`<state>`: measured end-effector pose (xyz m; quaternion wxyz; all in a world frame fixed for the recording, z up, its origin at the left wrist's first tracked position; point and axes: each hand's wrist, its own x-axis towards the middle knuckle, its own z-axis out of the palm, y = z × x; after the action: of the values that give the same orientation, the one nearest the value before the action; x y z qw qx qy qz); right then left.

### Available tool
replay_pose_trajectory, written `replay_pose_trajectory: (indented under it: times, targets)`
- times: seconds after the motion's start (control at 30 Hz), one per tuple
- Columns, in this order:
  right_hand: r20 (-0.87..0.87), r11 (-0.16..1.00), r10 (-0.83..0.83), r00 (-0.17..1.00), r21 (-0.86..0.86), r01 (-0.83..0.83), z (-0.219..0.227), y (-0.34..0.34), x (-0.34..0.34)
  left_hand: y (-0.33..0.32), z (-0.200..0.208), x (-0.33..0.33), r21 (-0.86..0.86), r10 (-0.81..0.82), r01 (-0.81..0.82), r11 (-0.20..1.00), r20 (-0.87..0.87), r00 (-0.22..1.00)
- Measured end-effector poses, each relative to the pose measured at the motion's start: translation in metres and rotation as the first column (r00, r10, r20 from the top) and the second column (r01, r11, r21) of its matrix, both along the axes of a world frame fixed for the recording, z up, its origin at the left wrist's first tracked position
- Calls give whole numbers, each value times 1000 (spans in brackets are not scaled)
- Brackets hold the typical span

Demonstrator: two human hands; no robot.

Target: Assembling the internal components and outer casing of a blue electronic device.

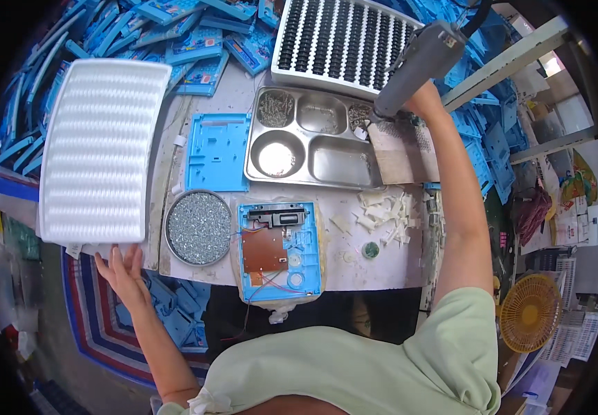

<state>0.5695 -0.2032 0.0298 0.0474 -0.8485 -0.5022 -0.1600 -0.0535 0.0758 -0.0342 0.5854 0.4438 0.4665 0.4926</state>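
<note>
My left hand [124, 278] is open, fingers spread, by the near edge of a white ribbed plastic tray [102, 152]; whether it touches the tray I cannot tell. At the upper right, my right hand [425, 102] reaches beside a hanging grey electric screwdriver [420, 66]. The screwdriver hides its fingers, so a grip does not show. In front of me lies a blue plastic housing [311, 238] with a brown circuit board [264, 250], a black component and thin wires. Another blue shell [217, 152] lies behind it, beside a metal compartment tray [344, 181] holding small metal parts.
A round dish of small metal screws [198, 228] stands left of the housing. White plastic scraps [389, 214] and a small green disc [370, 250] lie to its right. A white tray with rows of black parts [344, 41] and piled blue housings [195, 52] fill the back.
</note>
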Motion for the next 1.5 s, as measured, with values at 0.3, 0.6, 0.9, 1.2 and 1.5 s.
replay_pose_trajectory:
  times: [0.3,0.6,0.9,1.2,1.5]
  targets:
    - [31,971,202,979,124,-205,19,-5,-25,-49,16,-3,644,89,233,728,-427,900]
    - [-871,891,331,362,415,182,28,-37,-251,-117,21,36,324,-556,945,36,-780,289]
    - [-584,803,590,557,348,-485,-35,-21,-360,-110,1,48,440,-576,894,-80,-753,319]
    - [-506,830,558,658,353,-432,-47,-36,-375,-110,-3,50,496,-624,861,-109,-709,329]
    - [-592,922,203,780,385,52,-30,-61,-331,-109,7,57,405,-670,904,-134,-710,219]
